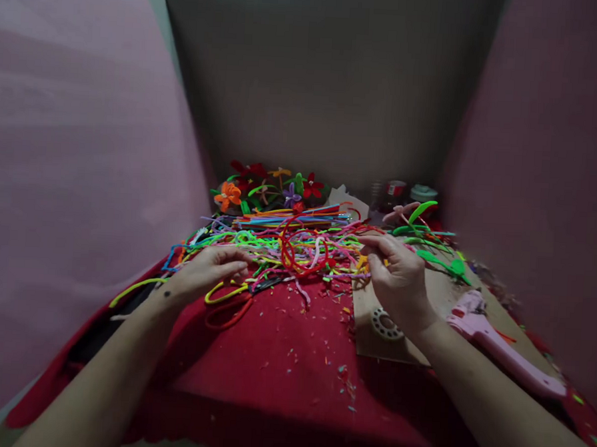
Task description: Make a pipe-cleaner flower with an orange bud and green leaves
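My left hand [219, 267] hovers at the left front of the pipe cleaner pile [257, 241], thumb and fingertips drawn together. What lies between them, if anything, is too small to make out. To the right, my right hand [398, 275] makes a pinch above a cardboard sheet [416, 353]; its pinched tips are also unclear. Between my hands a red pipe cleaner [284, 249] curves in loops over the pile, and I cannot tell whether either hand touches it. Scissors [229, 294] with yellow and red handle loops rest on the red cloth [281, 363] just below my left hand.
Pipe cleaner flowers [228, 194] stand at the back left. A pink glue gun [506, 354] and a round ring with holes [387, 323] lie on the right. Green leaf shapes [441, 261], jars [423, 195] and scattered fuzz clippings [345, 379] are around. Pink walls flank both sides.
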Demonstrator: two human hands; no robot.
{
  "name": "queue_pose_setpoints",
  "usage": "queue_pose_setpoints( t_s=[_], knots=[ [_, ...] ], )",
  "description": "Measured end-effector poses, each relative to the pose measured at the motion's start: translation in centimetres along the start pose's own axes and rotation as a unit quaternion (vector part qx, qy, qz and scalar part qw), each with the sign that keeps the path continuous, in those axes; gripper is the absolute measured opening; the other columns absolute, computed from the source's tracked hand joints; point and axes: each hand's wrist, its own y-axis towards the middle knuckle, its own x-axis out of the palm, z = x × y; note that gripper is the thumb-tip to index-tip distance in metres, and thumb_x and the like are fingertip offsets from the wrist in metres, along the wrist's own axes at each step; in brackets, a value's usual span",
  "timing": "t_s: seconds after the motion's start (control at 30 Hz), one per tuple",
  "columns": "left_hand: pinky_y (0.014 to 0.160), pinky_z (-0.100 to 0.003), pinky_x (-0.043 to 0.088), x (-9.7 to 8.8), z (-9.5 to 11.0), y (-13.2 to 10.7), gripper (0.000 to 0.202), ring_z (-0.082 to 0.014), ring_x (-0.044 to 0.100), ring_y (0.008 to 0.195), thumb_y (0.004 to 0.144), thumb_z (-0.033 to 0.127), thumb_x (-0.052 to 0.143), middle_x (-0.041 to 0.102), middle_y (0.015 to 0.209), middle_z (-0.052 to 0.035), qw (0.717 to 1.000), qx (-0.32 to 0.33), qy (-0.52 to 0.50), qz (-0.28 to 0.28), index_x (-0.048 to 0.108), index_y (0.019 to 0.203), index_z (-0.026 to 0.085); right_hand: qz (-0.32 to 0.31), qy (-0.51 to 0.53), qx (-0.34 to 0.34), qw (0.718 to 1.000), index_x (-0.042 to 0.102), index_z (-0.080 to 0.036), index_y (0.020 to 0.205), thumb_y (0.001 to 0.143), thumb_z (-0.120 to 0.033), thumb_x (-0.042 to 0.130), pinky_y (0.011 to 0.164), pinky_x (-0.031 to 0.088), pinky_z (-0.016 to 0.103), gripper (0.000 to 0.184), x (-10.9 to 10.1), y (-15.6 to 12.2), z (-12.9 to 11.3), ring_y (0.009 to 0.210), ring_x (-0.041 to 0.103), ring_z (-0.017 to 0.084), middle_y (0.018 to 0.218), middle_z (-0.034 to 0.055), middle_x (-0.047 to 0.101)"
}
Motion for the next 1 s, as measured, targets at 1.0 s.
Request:
queue_pose_setpoints(
  t_s=[1.0],
  knots=[
    [0.056, -0.021, 0.038, 10.7, 6.9, 5.5, 0.019, -0.0129, 0.055, 0.057, 0.074, 0.02, 0.051, 0.065, 0.065, -0.0024, 0.944, 0.241, 0.218, -0.062, 0.069, 0.079, 0.016, -0.272, -0.058, -0.345, 0.897, 0.059, -0.015, 0.072, 0.07, -0.015, 0.047, 0.047, 0.033, 0.03, 0.012, 4.7, -4.7, -4.8, 0.051, 0.046, 0.015, 0.058, 0.0014, 0.056]
  ],
)
